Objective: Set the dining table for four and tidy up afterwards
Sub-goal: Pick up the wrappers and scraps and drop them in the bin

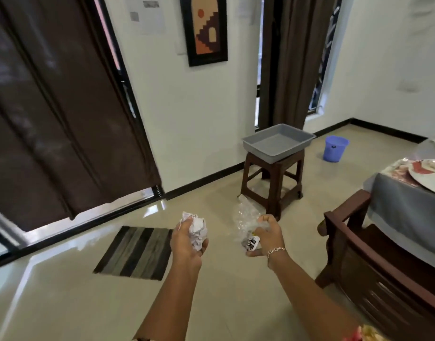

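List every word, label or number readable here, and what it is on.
No text is legible.
Wall sheet: print blurred.
Wrapper in right hand: black-and-white label, too small.
Bucket: dark mark, unreadable.
Paper ball in left hand: nothing legible.

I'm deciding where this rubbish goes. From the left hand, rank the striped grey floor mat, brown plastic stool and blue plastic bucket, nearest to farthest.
From the left hand, head view:
1. Striped grey floor mat, on the floor just to its left.
2. Brown plastic stool, ahead and to the right.
3. Blue plastic bucket, beyond the stool, by the far wall.
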`<state>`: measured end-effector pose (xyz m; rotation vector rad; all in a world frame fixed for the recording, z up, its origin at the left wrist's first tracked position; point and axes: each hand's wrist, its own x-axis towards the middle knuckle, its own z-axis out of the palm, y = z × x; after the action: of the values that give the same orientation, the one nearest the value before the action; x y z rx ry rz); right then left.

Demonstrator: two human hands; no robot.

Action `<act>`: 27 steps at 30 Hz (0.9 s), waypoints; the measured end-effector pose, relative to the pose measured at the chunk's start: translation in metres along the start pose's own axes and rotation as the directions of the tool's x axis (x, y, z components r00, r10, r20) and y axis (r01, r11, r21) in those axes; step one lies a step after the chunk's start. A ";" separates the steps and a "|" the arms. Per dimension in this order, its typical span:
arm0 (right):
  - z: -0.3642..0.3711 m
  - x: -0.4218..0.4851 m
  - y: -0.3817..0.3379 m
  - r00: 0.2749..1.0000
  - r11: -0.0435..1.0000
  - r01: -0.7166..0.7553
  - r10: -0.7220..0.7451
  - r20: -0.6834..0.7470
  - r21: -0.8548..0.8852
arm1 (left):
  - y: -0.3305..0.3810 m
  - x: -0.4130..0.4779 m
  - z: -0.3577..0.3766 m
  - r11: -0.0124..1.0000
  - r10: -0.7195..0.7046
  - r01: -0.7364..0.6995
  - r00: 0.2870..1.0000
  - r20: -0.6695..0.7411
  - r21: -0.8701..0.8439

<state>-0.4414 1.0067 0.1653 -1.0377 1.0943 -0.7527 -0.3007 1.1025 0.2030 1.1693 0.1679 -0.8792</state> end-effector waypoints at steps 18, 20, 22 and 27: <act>-0.006 0.324 -0.105 0.823 0.997 0.080 -0.052 -0.566 0.025 | 0.033 0.330 0.306 0.935 -0.327 0.244 0.876 0.354 0.259; -0.019 0.351 -0.115 0.788 0.996 0.080 -0.039 -0.614 0.040 | 0.019 0.346 0.348 0.915 -0.373 0.270 0.850 0.372 0.300; -0.034 0.375 -0.122 0.756 0.996 0.077 -0.026 -0.654 0.049 | 0.004 0.356 0.383 0.893 -0.412 0.281 0.826 0.385 0.352; -0.093 0.450 -0.145 0.685 0.988 0.121 -0.014 -0.729 0.094 | -0.046 0.388 0.480 0.860 -0.448 0.247 0.783 0.430 0.446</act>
<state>-0.3912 0.5288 0.1382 -0.6513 1.6603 -1.3533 -0.2244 0.4899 0.1612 1.2131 -0.2471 -1.5947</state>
